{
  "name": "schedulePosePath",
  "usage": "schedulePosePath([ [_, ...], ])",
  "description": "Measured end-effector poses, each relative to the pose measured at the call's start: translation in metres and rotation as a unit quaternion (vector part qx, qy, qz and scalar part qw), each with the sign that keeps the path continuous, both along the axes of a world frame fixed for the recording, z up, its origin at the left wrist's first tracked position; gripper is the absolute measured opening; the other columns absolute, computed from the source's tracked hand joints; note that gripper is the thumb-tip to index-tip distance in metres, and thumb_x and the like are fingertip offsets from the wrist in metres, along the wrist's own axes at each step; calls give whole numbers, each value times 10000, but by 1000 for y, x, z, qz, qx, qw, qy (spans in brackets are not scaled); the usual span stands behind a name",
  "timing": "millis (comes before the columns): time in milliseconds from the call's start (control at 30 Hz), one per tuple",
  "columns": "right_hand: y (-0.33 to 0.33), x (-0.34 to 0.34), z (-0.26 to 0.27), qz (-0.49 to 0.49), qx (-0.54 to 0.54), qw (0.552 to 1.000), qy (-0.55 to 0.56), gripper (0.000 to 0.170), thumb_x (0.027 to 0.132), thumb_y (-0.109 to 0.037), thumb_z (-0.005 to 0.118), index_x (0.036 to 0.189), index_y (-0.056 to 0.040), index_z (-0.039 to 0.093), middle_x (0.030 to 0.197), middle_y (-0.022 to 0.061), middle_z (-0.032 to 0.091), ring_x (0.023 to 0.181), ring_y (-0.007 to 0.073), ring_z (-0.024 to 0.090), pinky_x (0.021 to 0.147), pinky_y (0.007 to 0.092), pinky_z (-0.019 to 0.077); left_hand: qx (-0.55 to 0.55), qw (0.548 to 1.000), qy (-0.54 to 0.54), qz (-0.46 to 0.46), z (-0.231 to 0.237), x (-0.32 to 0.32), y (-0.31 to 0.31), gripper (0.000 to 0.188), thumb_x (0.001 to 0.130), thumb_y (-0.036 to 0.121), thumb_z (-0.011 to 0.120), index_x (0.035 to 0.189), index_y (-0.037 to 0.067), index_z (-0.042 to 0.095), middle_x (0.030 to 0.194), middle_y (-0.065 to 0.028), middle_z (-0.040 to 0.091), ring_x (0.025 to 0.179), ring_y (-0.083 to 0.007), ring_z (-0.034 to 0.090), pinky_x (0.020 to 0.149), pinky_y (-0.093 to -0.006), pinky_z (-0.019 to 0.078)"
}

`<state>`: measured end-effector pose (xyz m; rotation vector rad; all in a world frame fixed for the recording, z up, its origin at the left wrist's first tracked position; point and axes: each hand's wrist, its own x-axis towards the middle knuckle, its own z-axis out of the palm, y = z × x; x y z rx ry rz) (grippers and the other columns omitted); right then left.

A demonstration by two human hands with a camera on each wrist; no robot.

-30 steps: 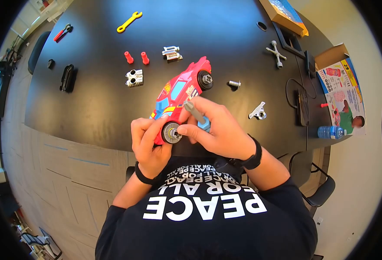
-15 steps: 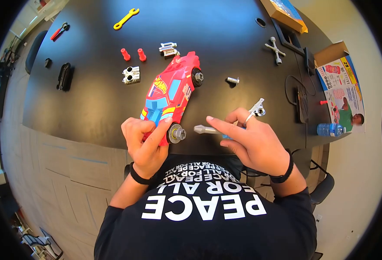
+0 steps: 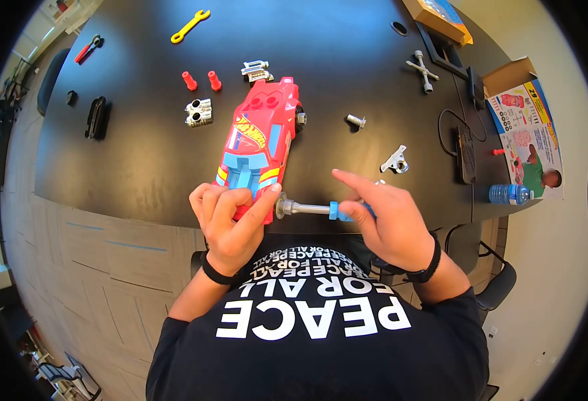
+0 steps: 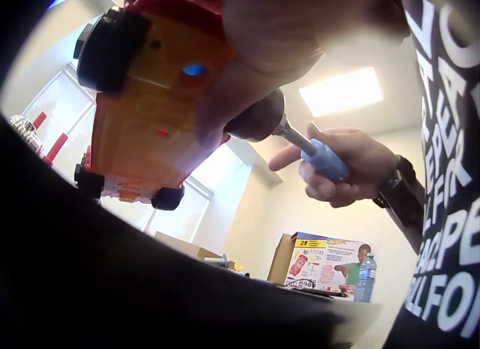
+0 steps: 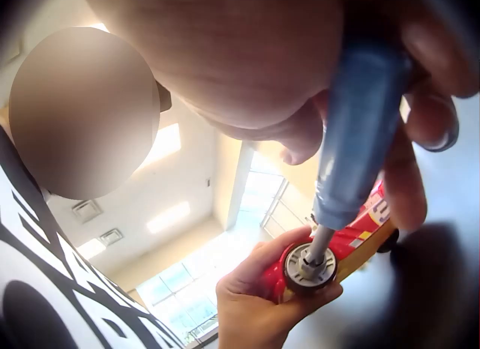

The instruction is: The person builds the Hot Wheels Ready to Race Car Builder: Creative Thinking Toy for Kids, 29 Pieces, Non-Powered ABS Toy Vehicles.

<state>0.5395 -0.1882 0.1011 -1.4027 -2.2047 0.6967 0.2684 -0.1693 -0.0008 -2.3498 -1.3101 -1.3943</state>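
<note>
My left hand (image 3: 230,220) grips the near end of a red toy car (image 3: 257,134), holding it over the table's near edge. The car has blue windows, and its orange underside shows in the left wrist view. Curled fingers of my right hand (image 3: 394,220) hold a screwdriver by its blue handle (image 4: 327,160). Its grey shaft (image 3: 310,208) points left, with the tip at the middle of the car's near wheel (image 5: 309,268). The right index finger sticks out straight. A silver bolt (image 3: 356,121) and a chrome part (image 3: 395,160) lie right of the car.
Beyond the car are two red pegs (image 3: 214,81), a chrome engine block (image 3: 198,112), another chrome piece (image 3: 256,71) and a yellow wrench (image 3: 190,27). A grey lug wrench (image 3: 423,71), a water bottle (image 3: 509,194) and a printed box (image 3: 526,134) stand or lie to the right.
The right hand drew back from the wheel, turned the screwdriver to point left, and brought its tip to the wheel. The car's far end has swung left, turning its top more upward.
</note>
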Motion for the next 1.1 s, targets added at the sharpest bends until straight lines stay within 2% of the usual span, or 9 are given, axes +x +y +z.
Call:
schedulePosePath([
  [167, -2, 4, -6, -16, -52, 995, 85, 521, 1027, -169, 804, 1497, -38, 622, 1085, 139, 699, 906, 334, 687, 800, 420, 555, -5, 1000, 9, -1, -2, 1, -1, 482, 733, 54, 883, 1172, 254, 885, 901, 43, 536, 862, -197, 534, 907, -434, 424],
  [233, -2, 10, -14, -64, -223, 970, 72, 601, 1008, -163, 823, 1540, -40, 574, 1137, 141, 675, 1016, 322, 698, 846, 401, 560, -3, 1000, 9, -2, -4, 1, -1, 480, 734, 58, 884, 1170, 258, 885, 903, 43, 537, 864, -196, 533, 908, -434, 423],
  [400, -10, -8, -19, -48, -59, 994, 74, 563, 1013, -203, 826, 1500, -35, 600, 1033, 139, 737, 992, 340, 740, 865, 423, 575, -2, 1000, 15, -3, -6, 1, -1, 479, 735, 75, 880, 1170, 274, 886, 909, 47, 547, 874, -197, 531, 908, -438, 424],
  [467, -8, -2, -23, -83, -269, 954, 102, 527, 1021, -223, 818, 1468, -29, 619, 974, 135, 755, 943, 340, 750, 850, 423, 577, -5, 1000, 21, -3, -6, 0, -2, 477, 734, 79, 879, 1169, 276, 885, 910, 49, 550, 875, -197, 533, 909, -439, 425],
  [700, -10, -9, -26, -69, -108, 989, 70, 459, 1069, -166, 756, 1487, -34, 622, 1019, 140, 761, 853, 234, 727, 796, 353, 561, -10, 999, 35, -5, -7, 0, -2, 457, 745, 108, 874, 1169, 278, 880, 915, 54, 564, 881, -196, 542, 918, -446, 424],
  [767, -5, -7, -24, -94, -277, 949, 115, 379, 1052, -142, 783, 1388, -25, 652, 957, 113, 764, 801, 214, 716, 770, 348, 561, -12, 999, 36, -9, -7, 0, -2, 454, 748, 112, 875, 1171, 279, 879, 916, 55, 567, 883, -195, 542, 920, -445, 425],
  [867, -11, -17, -28, -93, -46, 992, 68, 252, 1052, -175, 783, 1211, -25, 657, 866, 147, 774, 725, 262, 727, 680, 393, 553, -12, 999, 39, -14, -8, -1, -2, 452, 751, 117, 879, 1173, 281, 877, 919, 57, 571, 886, -195, 543, 922, -444, 427],
  [967, -8, -8, -36, -95, -197, 965, 144, 197, 1058, -171, 774, 1132, -21, 670, 805, 113, 764, 639, 254, 690, 648, 389, 553, -10, 999, 38, -17, -9, 1, -2, 455, 748, 121, 885, 1173, 284, 877, 921, 60, 575, 891, -193, 543, 926, -445, 430],
  [1100, -4, -7, -29, -73, -196, 970, 123, 143, 1070, -135, 768, 1088, -6, 709, 811, 60, 754, 702, 172, 694, 700, 341, 554, -12, 999, 37, -23, -7, 0, -2, 459, 742, 135, 899, 1175, 289, 877, 923, 63, 579, 899, -191, 544, 937, -450, 435],
])
